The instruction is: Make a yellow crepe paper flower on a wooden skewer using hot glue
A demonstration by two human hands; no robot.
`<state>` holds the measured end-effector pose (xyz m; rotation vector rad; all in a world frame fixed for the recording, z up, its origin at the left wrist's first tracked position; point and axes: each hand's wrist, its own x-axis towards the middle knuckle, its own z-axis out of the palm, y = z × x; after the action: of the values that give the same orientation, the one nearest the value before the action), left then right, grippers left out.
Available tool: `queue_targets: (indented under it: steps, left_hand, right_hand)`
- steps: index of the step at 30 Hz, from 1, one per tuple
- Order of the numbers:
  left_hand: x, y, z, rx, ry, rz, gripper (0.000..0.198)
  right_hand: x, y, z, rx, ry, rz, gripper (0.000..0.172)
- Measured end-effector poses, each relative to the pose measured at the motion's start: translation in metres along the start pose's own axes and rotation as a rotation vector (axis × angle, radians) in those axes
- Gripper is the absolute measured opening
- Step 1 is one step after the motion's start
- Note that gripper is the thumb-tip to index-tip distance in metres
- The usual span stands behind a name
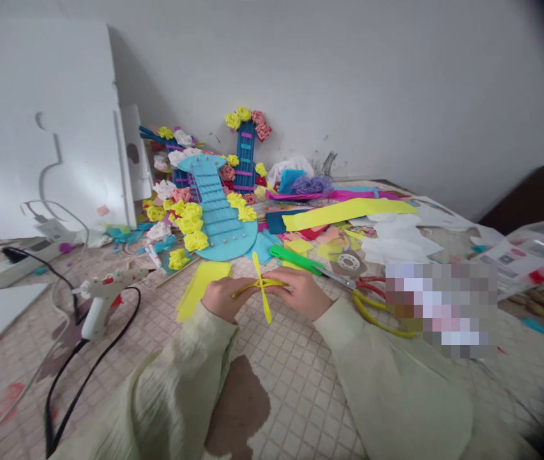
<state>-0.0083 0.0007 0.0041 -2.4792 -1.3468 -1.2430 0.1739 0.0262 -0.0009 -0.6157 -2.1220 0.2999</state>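
Both hands meet above the tiled tabletop, holding yellow crepe paper strips (pixel 263 292) that cross at the middle. My left hand (pixel 221 299) pinches one end of the sideways strip between closed fingers. At the other end, my right hand (pixel 305 292) pinches it the same way. The second strip stands nearly upright between the hands, its narrow ends pointing up and down. Beside and partly behind my left hand lies a flat yellow paper sheet (pixel 195 291). A green-handled cutter (pixel 295 259) lies just behind my right hand.
A white glue gun (pixel 99 306) with a black cord lies left. Behind the hands, a blue guitar-shaped piece (pixel 217 217) carries yellow paper flowers (pixel 190 223). Scissors with yellow and red handles (pixel 382 319) lie right, near a pixelated patch. A white board (pixel 37 128) leans against the wall.
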Motion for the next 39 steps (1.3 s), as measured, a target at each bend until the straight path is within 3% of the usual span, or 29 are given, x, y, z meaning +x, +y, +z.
queue_targets:
  steps: [10,25,31,36,39]
  left_hand:
    - [0.001,0.005,-0.002,0.007,0.046,0.124,0.017]
    - [0.003,0.006,0.000,0.006,0.107,0.159,0.011]
    - [0.005,0.006,-0.002,-0.038,0.078,0.145,0.030]
    - [0.007,0.005,-0.001,-0.092,0.066,0.197,0.007]
    - [0.006,0.005,-0.001,-0.112,0.066,0.206,0.005]
  right_hand:
    - [0.002,-0.009,-0.001,-0.006,0.071,0.000,0.011]
    - [0.002,-0.014,0.001,-0.060,0.111,0.050,0.012]
    - [0.000,-0.005,0.001,-0.053,0.085,0.023,0.013]
    - [0.000,-0.007,0.001,-0.052,0.063,0.010,0.013]
    - [0.000,-0.010,0.001,-0.055,0.059,0.017,0.012]
